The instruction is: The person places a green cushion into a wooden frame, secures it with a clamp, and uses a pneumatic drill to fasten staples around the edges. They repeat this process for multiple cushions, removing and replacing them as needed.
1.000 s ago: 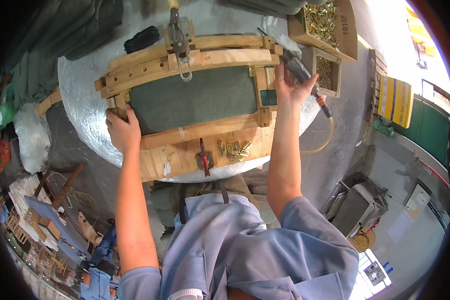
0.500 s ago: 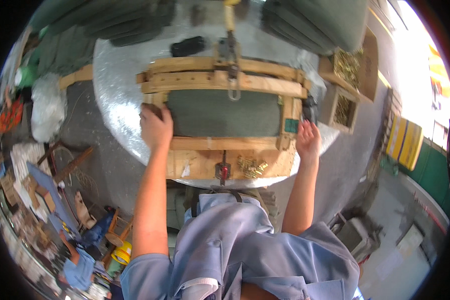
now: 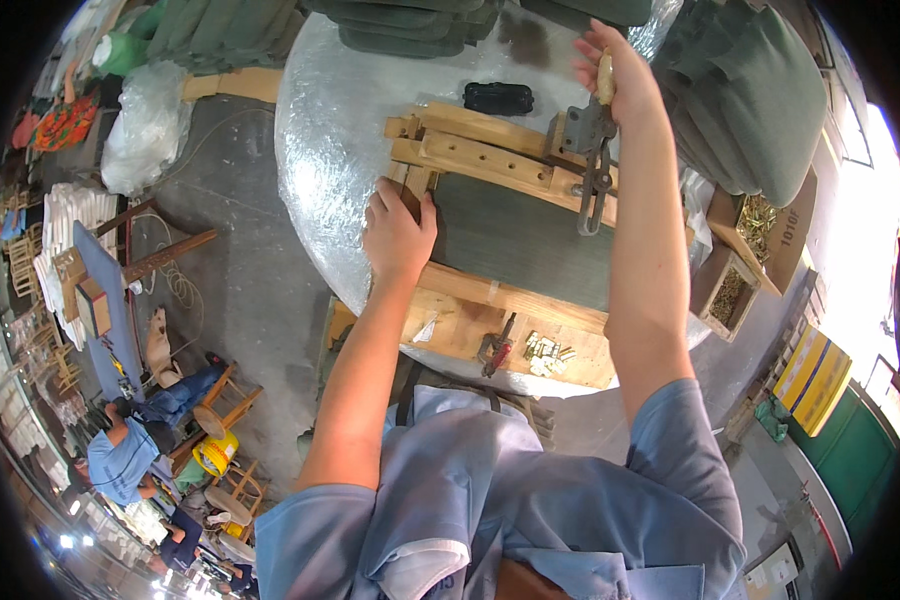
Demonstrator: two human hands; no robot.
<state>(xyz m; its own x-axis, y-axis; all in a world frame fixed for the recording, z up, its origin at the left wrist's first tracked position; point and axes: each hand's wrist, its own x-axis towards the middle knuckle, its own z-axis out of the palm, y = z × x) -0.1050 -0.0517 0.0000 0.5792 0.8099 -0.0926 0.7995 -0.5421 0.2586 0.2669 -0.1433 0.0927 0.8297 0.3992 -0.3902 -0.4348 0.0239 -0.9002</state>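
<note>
My left hand (image 3: 398, 232) grips the left end of a wooden frame (image 3: 485, 158), its thumb and fingers on either side of a short end piece. Inside the frame lies a flat dark green fabric-covered panel (image 3: 520, 228). At the far side my right hand (image 3: 625, 75) is against the yellowish handle (image 3: 605, 78) of a metal toggle clamp (image 3: 592, 170). Its fingers are spread and slightly blurred, not wrapped round the handle. The clamp's looped bar reaches over the far rail towards the panel. My right forearm hides the frame's right end.
A red-handled tool (image 3: 500, 350) and several brass-coloured metal pieces (image 3: 548, 352) lie on the near board. Behind the frame sits a black object (image 3: 498, 98). Stacked green cushions (image 3: 735, 100) and an open box of small metal parts (image 3: 725, 285) stand right. People work at lower left.
My right hand has gone from the frame's right end to the clamp handle at the far side. My left hand stays at the left end. The whole view has turned.
</note>
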